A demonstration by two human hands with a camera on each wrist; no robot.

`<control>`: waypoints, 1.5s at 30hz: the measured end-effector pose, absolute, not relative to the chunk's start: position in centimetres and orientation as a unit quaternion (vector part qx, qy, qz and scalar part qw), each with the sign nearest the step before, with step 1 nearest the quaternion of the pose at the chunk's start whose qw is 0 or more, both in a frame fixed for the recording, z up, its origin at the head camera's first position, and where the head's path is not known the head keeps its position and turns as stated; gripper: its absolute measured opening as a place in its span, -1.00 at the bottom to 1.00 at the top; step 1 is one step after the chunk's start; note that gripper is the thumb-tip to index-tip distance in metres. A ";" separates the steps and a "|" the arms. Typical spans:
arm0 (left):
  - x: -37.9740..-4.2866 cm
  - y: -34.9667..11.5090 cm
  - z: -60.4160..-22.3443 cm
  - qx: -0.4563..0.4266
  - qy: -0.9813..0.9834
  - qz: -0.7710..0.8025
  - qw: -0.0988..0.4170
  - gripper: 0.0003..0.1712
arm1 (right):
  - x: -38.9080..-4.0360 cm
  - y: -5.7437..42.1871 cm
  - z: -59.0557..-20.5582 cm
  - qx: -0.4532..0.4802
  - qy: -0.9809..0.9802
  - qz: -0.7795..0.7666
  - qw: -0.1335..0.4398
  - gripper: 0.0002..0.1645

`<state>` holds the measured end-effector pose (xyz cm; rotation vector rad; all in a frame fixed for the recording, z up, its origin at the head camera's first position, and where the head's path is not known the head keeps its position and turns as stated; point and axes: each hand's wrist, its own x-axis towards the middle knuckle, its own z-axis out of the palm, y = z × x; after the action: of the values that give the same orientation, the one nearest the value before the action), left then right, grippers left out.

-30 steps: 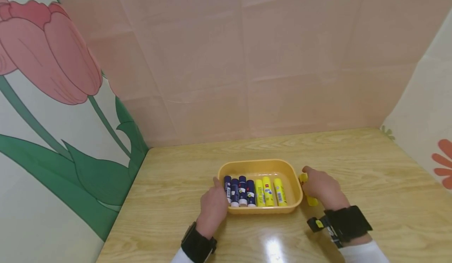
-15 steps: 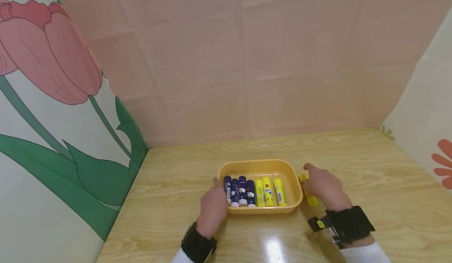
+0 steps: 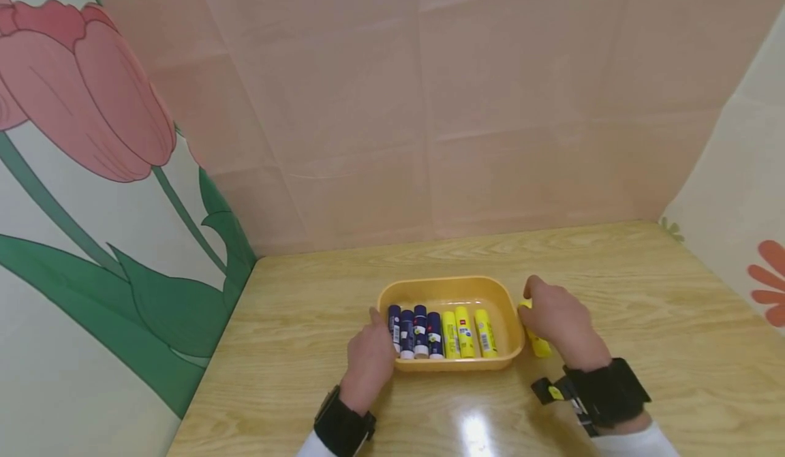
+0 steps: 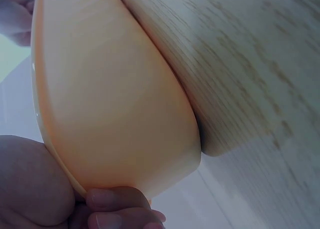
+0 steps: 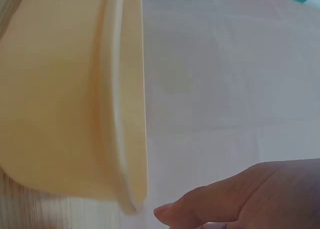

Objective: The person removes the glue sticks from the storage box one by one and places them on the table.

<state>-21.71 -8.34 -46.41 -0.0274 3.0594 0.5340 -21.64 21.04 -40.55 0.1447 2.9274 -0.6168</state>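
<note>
My left hand [image 3: 371, 361] holds the left front corner of a shallow yellow plastic tray [image 3: 450, 367]. In the left wrist view, fingers [image 4: 117, 199] curl against the tray's outer wall. Inside lie several navy glue sticks [image 3: 435, 334] on the left and 3 yellow glue sticks [image 3: 464, 333] to their right. My right hand [image 3: 561, 324] is just outside the tray's right side, over a yellow glue stick [image 3: 541, 347] and partly covering it. Its fingers' grip on that stick is hidden; I cannot tell if they pinch it. The right wrist view shows a fingertip [image 5: 165, 212] close to the rim.
The wood-grain table [image 3: 294, 321] extends around the tray. A pinkish sheet [image 3: 429, 137] stands behind it, a tulip-printed panel [image 3: 86, 89] at left and a flower-printed panel [image 3: 736, 191] at right. Both wrists wear black straps [image 3: 607, 392].
My right hand has shifted slightly left toward the tray's rim, now covering more of the upper end of the yellow glue stick. The left hand and tray look unchanged.
</note>
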 end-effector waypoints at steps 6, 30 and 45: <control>-21.7 -8.5 -46.4 -0.006 0.985 0.172 0.015 -0.26 | -21.3 19.6 -40.4 0.039 0.973 -0.220 0.057 -0.63; -21.9 -8.4 -46.6 -0.003 0.983 0.181 0.019 -0.23 | -21.5 15.3 -42.1 0.019 0.983 -0.178 0.037 -0.50; -21.9 -8.6 -46.8 0.011 0.983 0.184 0.006 -0.19 | -21.8 14.5 -44.0 0.018 0.986 -0.161 0.036 -0.61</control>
<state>-21.90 -8.58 -46.77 0.0360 3.0766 0.5766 -21.83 14.52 -44.00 0.0565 3.0293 -0.4955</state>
